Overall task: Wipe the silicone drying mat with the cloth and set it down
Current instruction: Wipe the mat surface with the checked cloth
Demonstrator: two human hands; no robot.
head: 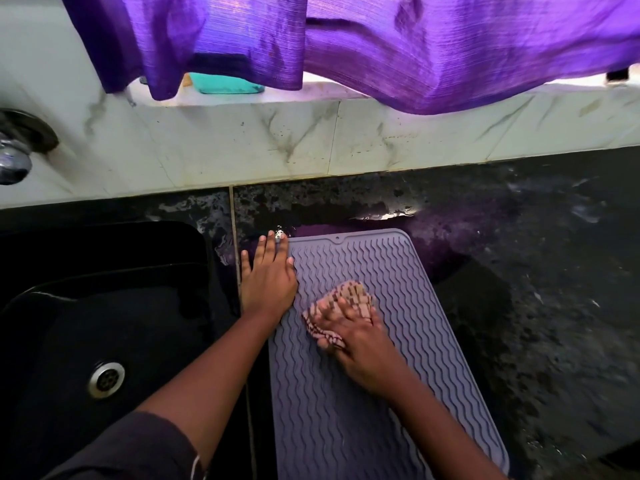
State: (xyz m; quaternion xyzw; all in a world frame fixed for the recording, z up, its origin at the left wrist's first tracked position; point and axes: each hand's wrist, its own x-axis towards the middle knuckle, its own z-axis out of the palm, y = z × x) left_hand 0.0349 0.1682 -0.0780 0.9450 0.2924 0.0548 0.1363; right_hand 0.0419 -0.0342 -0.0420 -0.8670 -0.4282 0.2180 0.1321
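Note:
A grey silicone drying mat (391,341) with wavy ridges lies flat on the dark counter, running from the middle of the view to the bottom edge. My left hand (268,275) rests flat with straight fingers along the mat's upper left edge, partly on the counter. My right hand (356,336) presses a crumpled pink and brown checked cloth (349,297) onto the middle of the mat. Its fingers are spread over the cloth and look blurred.
A black sink (69,323) with a metal drain (105,379) sits to the left of the mat. A chrome tap (15,154) sticks out at the far left. The counter (536,271) is wet. A purple curtain (381,46) hangs over the marble ledge behind.

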